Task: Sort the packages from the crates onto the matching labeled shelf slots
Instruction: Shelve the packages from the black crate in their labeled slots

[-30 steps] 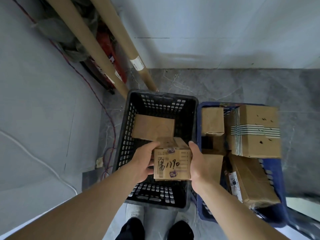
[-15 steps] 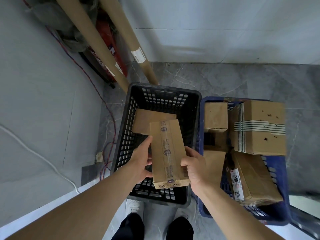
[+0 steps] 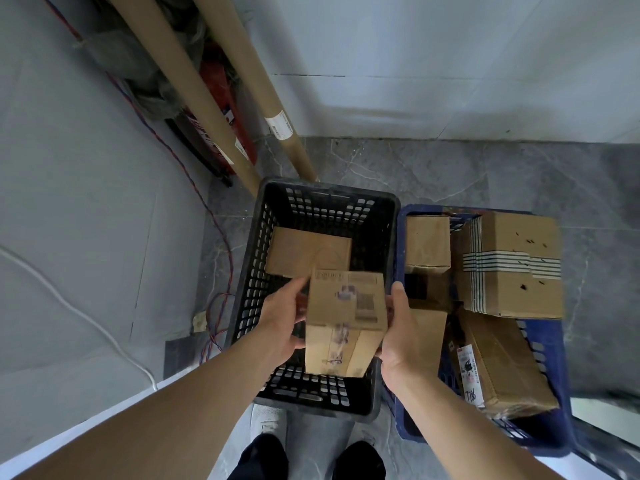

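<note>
Under your feet, the grey marbled stone floor (image 3: 433, 174) carries a black perforated plastic crate (image 3: 325, 192) with a blue plastic crate (image 3: 415, 432) just beside it on the right. Two long brown cardboard tubes (image 3: 180, 77) stand slanted behind the crates.

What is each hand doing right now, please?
Left hand: holding the small cardboard box, left side.
Right hand: holding the same box, right side.

2 crates: one black crate (image 3: 381, 211), one blue crate (image 3: 554, 441). boxes: 1 held box (image 3: 346, 306), 1 loose box (image 3: 304, 252) in the black, at least 3 stacked boxes (image 3: 512, 265) in the blue. 2 cardboard tubes (image 3: 194, 98) in the corner.
</note>
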Motion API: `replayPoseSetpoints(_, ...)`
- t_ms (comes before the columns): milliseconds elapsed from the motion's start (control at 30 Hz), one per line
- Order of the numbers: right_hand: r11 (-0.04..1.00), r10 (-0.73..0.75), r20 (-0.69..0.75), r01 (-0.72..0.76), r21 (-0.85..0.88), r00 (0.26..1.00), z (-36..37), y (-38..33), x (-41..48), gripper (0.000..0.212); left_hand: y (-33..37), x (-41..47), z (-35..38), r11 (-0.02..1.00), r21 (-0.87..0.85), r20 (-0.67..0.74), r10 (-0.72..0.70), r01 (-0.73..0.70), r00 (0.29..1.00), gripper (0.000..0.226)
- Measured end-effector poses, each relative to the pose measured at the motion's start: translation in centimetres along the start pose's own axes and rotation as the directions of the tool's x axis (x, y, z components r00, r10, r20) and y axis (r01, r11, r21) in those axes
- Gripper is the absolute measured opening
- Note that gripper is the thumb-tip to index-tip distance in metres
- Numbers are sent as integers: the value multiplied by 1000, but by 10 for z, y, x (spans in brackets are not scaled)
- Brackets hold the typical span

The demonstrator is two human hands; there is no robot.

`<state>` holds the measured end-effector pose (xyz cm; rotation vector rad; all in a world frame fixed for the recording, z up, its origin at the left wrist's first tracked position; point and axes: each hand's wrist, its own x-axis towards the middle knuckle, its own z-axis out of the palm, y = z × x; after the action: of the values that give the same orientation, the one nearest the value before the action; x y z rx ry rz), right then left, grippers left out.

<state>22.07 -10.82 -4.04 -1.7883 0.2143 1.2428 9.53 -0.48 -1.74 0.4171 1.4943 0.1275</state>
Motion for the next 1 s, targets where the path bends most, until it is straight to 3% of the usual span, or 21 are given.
replayPoseSetpoints(67, 1000, -2, 66, 3, -13, 998, 1, -5, -5, 54, 1, -1, 0, 1000, -5, 7, 18, -18, 1000, 29)
replayPoseSetpoints(167, 1000, 14, 108, -14, -6, 994, 2, -6, -8, 48, -1, -4, -2, 999, 2, 2, 50, -50, 999, 25)
replayPoseSetpoints(300, 998, 66, 89, -67, 13, 994, -1, -5, -10, 54, -3, -10, -1, 998, 10, -29, 68, -67, 997, 21)
replayPoseSetpoints(500, 989, 145, 3, -145, 5, 989, -1, -1, -15, 38, -1, -20, 5, 984, 115, 1, 133, -133, 991, 3)
replayPoseSetpoints(600, 983, 181, -14, -182, -36, 983, -2, 8, -9, 50, -2, -22, 4, 969, 151, 1, 199, -197, 980, 34)
replayPoseSetpoints(700, 983, 170, -17, -171, -72, 985, -4, 9, -10, 34, -1, -26, 4, 953, 166, 13, 254, -252, 967, 59)
replayPoseSetpoints(767, 983, 159, -13, -159, -94, 987, -4, 7, -14, 18, 0, -28, 4, 940, 186, 30, 284, -284, 958, 65)
replayPoseSetpoints(900, 984, 151, 23, -148, -104, 988, -1, 13, -12, 46, 0, -31, 6, 940, 150, 53, 300, -305, 952, 67)
replayPoseSetpoints(1000, 985, 147, 43, -142, -96, 988, 1, 14, -13, 49, 0, -32, 9, 943, 135, 40, 302, -305, 952, 64)
